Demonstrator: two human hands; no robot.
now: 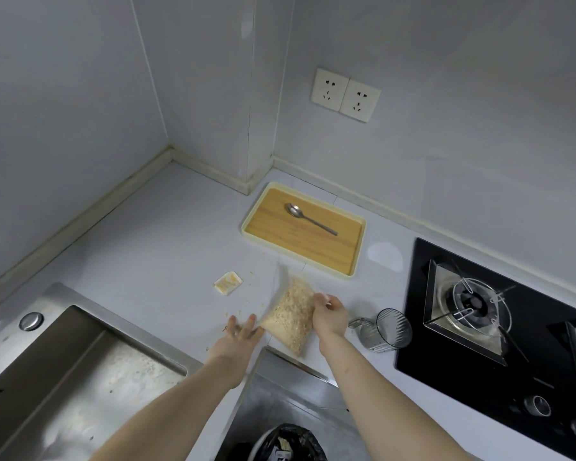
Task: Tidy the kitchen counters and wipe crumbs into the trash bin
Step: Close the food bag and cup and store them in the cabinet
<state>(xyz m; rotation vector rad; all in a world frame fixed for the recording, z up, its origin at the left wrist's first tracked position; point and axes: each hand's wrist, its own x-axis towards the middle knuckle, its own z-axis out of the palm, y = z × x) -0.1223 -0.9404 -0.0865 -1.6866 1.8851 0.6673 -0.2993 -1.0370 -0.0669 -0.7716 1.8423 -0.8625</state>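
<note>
A clear plastic bag of oat-like flakes (pixel 291 316) lies tilted on the white counter (pixel 153 247) near its front edge. My right hand (pixel 330 312) grips the bag's right side. My left hand (pixel 245 329) lies flat with straight fingers on the counter, touching the bag's left lower edge. Small crumbs (pixel 228 314) are scattered around my left hand. A little white and yellow packet (pixel 227 283) lies to the left of the bag. Below the counter edge stands a trash bin (pixel 290 442) lined with a black bag.
A wooden tray (pixel 354 257) holding a metal spoon (pixel 310 218) sits behind the bag. A steel mesh strainer cup (pixel 384 331) lies on its side to the right. A black gas hob (pixel 499 331) fills the right side and a steel sink (pixel 77 371) the left.
</note>
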